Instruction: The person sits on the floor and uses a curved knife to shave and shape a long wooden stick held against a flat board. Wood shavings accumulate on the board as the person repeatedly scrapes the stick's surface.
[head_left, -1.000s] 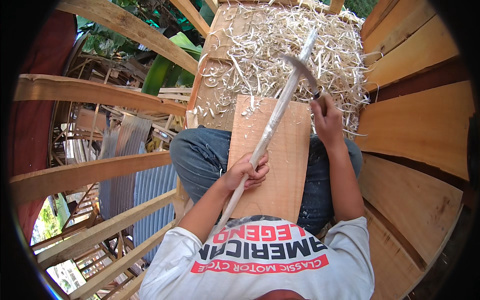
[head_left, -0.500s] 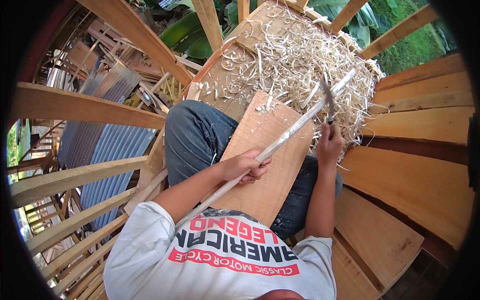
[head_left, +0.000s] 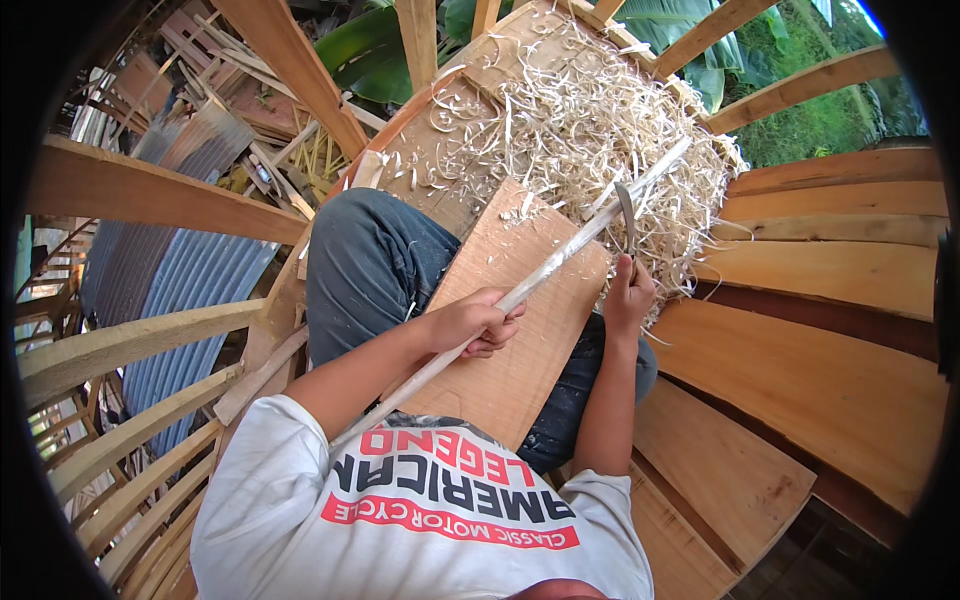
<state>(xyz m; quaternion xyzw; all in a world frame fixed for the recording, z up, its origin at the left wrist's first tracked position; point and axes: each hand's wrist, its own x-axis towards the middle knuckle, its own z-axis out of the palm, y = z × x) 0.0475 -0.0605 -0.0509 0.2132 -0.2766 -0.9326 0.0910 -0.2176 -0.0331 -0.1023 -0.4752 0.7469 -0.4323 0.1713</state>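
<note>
A long pale wooden stick point(head_left: 555, 262) slants from beside my body up to the far right, over a flat board point(head_left: 500, 345) resting on my lap. My left hand point(head_left: 484, 322) is closed round the stick at about its middle. In my right hand point(head_left: 630, 291) is a knife with a curved blade point(head_left: 627, 212), gripped by its handle. The blade's upper part meets or crosses the stick beyond the board's far edge; whether it cuts in, I cannot tell. The knife's handle is mostly hidden by my fingers.
A thick heap of curly wood shavings point(head_left: 620, 120) covers the wooden platform point(head_left: 425, 190) ahead. Upright wooden slats point(head_left: 150, 325) stand on the left, and wide planks point(head_left: 800, 370) on the right. Beyond the slats lie corrugated sheets point(head_left: 205, 290) and scrap wood.
The knife has moved down along the stick, nearer my left hand. My left hand keeps its grip. The whole view has shifted slightly, so everything sits a little further left.
</note>
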